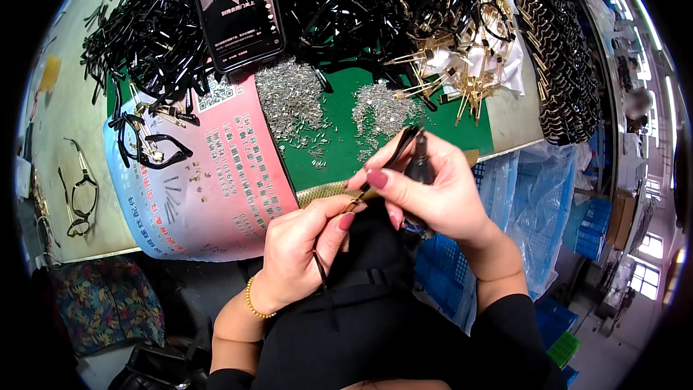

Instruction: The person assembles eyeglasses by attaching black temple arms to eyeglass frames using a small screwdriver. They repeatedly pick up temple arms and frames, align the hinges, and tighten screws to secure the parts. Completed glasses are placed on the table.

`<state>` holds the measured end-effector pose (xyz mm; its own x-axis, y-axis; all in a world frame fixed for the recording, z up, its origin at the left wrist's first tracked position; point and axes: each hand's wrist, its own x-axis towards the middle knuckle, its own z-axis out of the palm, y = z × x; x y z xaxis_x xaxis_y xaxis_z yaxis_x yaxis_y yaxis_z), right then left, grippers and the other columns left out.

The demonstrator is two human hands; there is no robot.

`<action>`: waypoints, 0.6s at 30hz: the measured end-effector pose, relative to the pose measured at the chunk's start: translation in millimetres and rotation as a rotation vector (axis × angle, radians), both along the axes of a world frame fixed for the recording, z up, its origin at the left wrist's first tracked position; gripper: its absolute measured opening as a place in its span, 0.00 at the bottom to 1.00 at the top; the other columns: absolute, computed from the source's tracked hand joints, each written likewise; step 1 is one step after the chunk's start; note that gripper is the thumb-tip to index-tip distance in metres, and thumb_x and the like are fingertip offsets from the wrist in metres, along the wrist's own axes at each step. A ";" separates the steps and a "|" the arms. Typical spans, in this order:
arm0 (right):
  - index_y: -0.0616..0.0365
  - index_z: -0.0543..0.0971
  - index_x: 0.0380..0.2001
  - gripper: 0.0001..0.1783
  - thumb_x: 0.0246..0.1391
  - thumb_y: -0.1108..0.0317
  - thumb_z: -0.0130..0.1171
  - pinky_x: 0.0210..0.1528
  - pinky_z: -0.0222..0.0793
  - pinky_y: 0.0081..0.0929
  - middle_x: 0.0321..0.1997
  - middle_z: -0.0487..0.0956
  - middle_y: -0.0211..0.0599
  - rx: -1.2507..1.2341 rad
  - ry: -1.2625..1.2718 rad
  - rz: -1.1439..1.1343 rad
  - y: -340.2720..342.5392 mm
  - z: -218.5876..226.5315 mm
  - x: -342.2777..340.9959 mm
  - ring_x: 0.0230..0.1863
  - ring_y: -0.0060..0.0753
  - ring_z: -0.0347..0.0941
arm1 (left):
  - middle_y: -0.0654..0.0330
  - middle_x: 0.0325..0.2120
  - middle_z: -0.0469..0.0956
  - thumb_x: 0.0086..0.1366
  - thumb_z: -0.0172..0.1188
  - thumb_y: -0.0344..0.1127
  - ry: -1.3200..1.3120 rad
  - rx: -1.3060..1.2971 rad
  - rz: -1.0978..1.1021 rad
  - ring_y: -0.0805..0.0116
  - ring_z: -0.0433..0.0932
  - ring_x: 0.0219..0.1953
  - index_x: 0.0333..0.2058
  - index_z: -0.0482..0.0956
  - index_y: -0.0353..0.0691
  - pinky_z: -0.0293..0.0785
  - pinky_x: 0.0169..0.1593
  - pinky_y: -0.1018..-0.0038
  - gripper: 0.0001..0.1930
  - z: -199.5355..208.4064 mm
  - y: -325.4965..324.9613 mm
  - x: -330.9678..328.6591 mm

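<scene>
My left hand, with a gold bead bracelet on its wrist, pinches a thin black and gold eyeglass part between thumb and fingers. A black strip of that part hangs below the palm. Close by on the right, my right hand has its thumb on a black eyeglass temple that meets the left fingertips. Within the same hand sits a dark tool with a thin pointed tip, like a screwdriver; its lower end is partly hidden. Where the eyeglass pieces join, the fingers cover the detail.
Two piles of small silvery metal parts lie on the green mat. Behind are heaped black temples, a phone and gold-and-black frames. Leftward, glasses frames and a pink-blue printed sheet; rightward, blue crates.
</scene>
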<state>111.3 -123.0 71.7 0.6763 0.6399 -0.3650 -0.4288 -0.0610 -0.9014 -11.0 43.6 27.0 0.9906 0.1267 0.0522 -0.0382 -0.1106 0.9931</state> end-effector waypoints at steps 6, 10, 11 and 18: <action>0.62 0.75 0.40 0.07 0.65 0.72 0.63 0.24 0.71 0.14 0.41 0.86 0.44 0.029 0.064 -0.056 -2.0 3.5 -0.4 0.23 0.17 0.75 | 0.60 0.21 0.81 0.68 0.63 0.25 -0.038 0.101 0.023 0.69 0.80 0.20 0.44 0.83 0.35 0.74 0.26 0.73 0.07 -3.4 1.0 -0.1; 0.62 0.75 0.40 0.07 0.66 0.72 0.63 0.25 0.72 0.15 0.41 0.86 0.44 0.054 0.039 -0.043 -2.1 -1.2 -5.1 0.24 0.17 0.75 | 0.60 0.22 0.81 0.68 0.63 0.25 -0.055 0.125 0.000 0.68 0.81 0.21 0.45 0.83 0.35 0.74 0.26 0.73 0.08 -4.2 2.2 1.5; 0.62 0.75 0.40 0.07 0.66 0.72 0.63 0.25 0.72 0.15 0.41 0.86 0.44 0.065 0.045 -0.040 -2.4 -2.0 -5.1 0.24 0.17 0.75 | 0.60 0.22 0.81 0.68 0.63 0.25 -0.059 0.135 -0.005 0.67 0.81 0.21 0.45 0.84 0.36 0.74 0.26 0.73 0.08 -4.1 2.5 1.5; 0.59 0.73 0.41 0.08 0.66 0.70 0.63 0.27 0.74 0.19 0.41 0.82 0.36 -0.063 -0.060 0.047 -0.1 -0.7 -12.1 0.31 0.19 0.78 | 0.58 0.25 0.82 0.69 0.61 0.25 -0.042 0.140 -0.013 0.65 0.82 0.24 0.44 0.81 0.35 0.77 0.29 0.71 0.06 4.0 1.9 4.9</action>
<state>99.2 -123.1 71.0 0.6677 0.6486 -0.3654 -0.3698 -0.1370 -0.9190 -6.1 45.5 30.9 0.9887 0.1020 0.1102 -0.0822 -0.2467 0.9656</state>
